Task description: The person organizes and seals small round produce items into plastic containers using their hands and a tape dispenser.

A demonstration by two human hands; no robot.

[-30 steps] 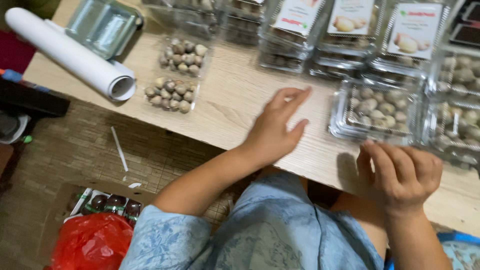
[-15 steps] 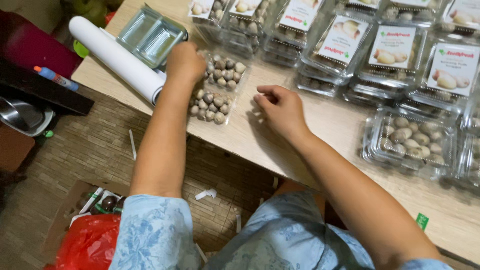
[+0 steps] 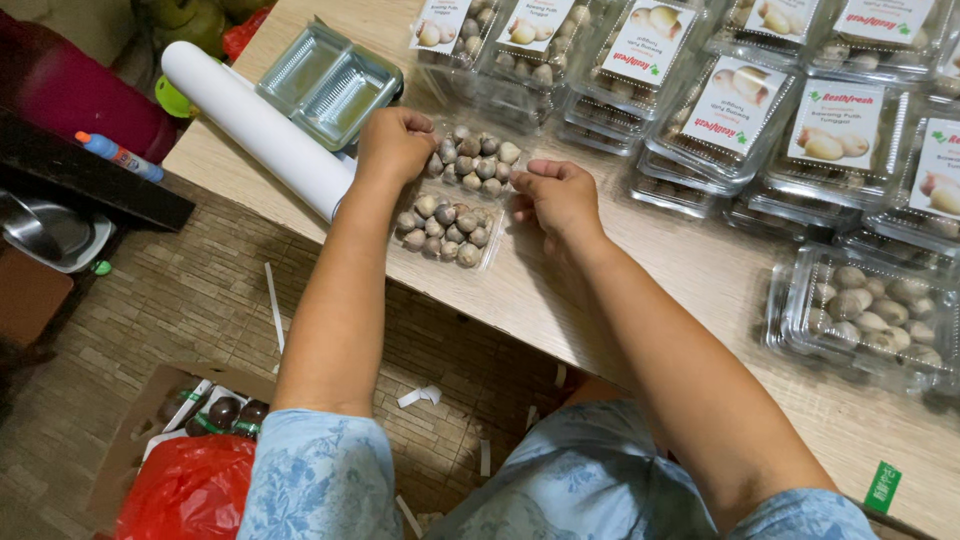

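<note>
Both hands have closed in on the open clear clamshell tray (image 3: 455, 195) of brown bulbs near the table's (image 3: 640, 300) left edge: left hand (image 3: 395, 143) curled at its left rim, right hand (image 3: 560, 197) loosely fisted at its right, neither visibly gripping anything.

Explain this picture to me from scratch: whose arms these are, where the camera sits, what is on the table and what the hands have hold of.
The camera is worn on a person's head and looks down, so both arms are that person's own. The left hand and right hand grip opposite sides of an open clear plastic tray filled with small brownish bulbs, apparently garlic or shallots. It lies on a wooden table. Beside the left hand are a white paper roll and an empty clear tray. Farther back stand closed, labelled packs of the same kind, and one unlabelled filled pack lies to the right. On the floor is a cardboard box with a red bag.
</note>
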